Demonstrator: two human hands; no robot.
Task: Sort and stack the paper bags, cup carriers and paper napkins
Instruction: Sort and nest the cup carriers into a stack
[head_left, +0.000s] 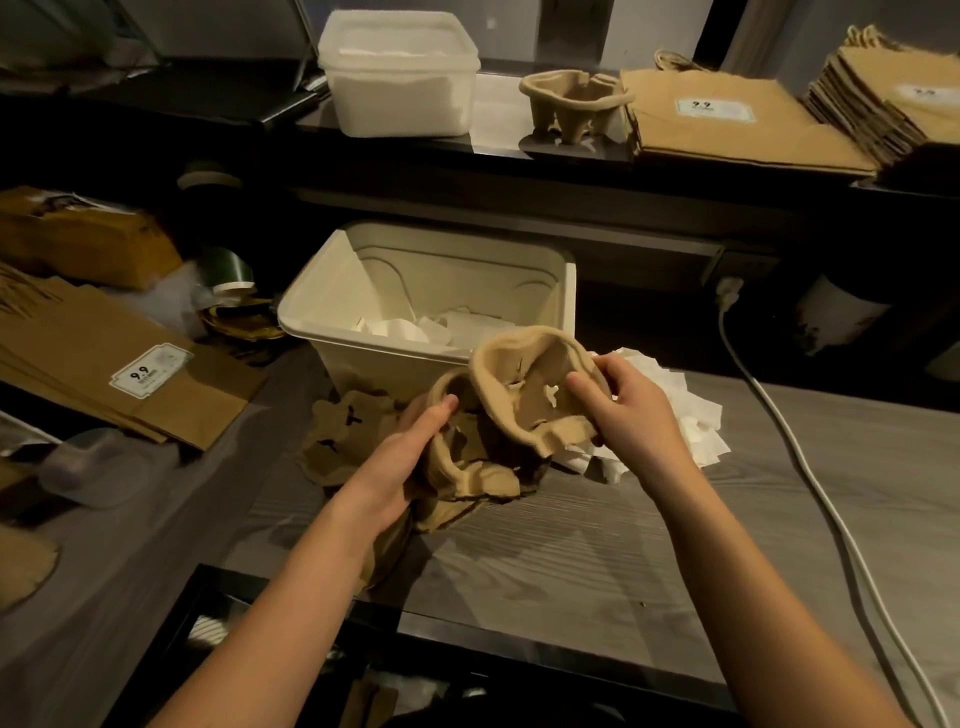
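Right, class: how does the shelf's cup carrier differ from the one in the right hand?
The shelf carrier stands upright, untouched; the held carrier is tilted, gripped by the right hand. The shelf carrier sits beside paper bags; the held carrier above the table. Both are brown pulp.

The left grip (410, 441) has its fingers hidden behind the lower cup carrier (467, 467); only the thumb shows. The right grip (631, 410), on the upper cup carrier (524, 395), covers part of the napkin pile (696, 421). Both carriers block the lower front of the white bin (301, 312). The bag stack (872, 98) at far right runs off the edge. Small print on the bag label (150, 371) is unreadable. A clear plastic tub (88, 467) on the bench's left is blurred.
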